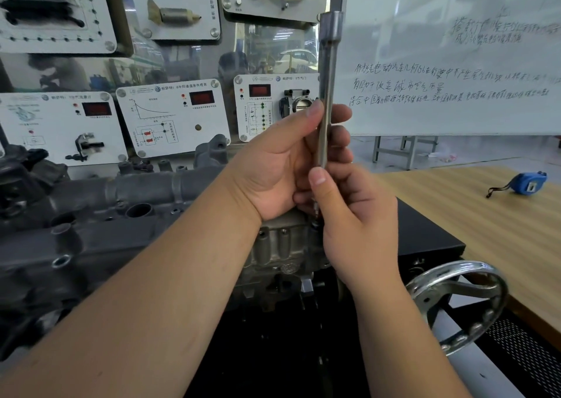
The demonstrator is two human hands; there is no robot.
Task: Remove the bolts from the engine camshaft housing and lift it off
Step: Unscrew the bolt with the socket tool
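Note:
A long steel extension bar [328, 75] with a socket end at its top stands upright over the right end of the engine. My left hand [285, 166] grips the bar's shaft with the thumb lying along it. Just below, my right hand [355, 215] curls round the bar's lower end, where a small bolt or bit tip [315, 212] shows between the fingers. The dark camshaft housing [100, 224] stretches to the left, with several round holes in its top. The lighter metal engine end [279, 245] sits under both hands.
A chrome handwheel [455, 303] juts out at the lower right. A wooden table [485, 215] carries a blue tape measure [529, 182]. Training panels [173, 118] and a whiteboard [455, 63] stand behind the engine.

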